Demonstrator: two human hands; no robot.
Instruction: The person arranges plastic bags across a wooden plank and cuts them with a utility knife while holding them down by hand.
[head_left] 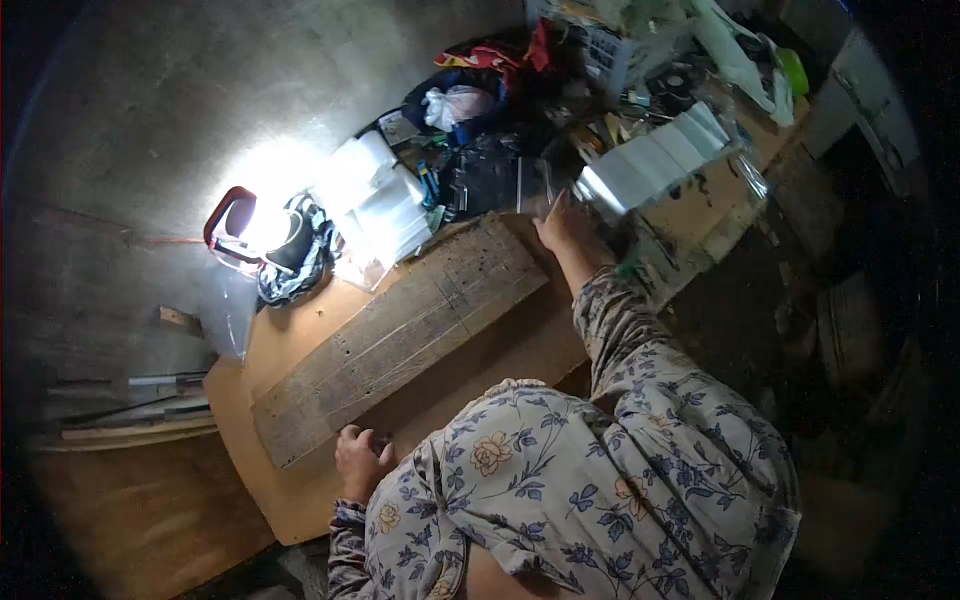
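My right hand [568, 232] reaches to the far edge of the table, thumb and forefinger apart. Its fingertips are beside clear plastic [535, 183] lying by a black bag [485, 180]; no firm hold on it shows. My left hand [362, 462] rests at the near edge of a worn wooden plank [400, 335], close to its left end. Its fingers are curled, with a dark spot between thumb and fingers; what they hold, if anything, is hidden. The plank lies slantwise on the tabletop, with lines and small holes on its face.
A bright lamp [232, 225] stands at the back left beside a dark patterned cloth [305, 250]. Clear plastic sleeves [395, 215] lie behind the plank. More shiny plastic packets [655, 160] lie on the cluttered right side. Wooden strips [135, 430] are stacked at left.
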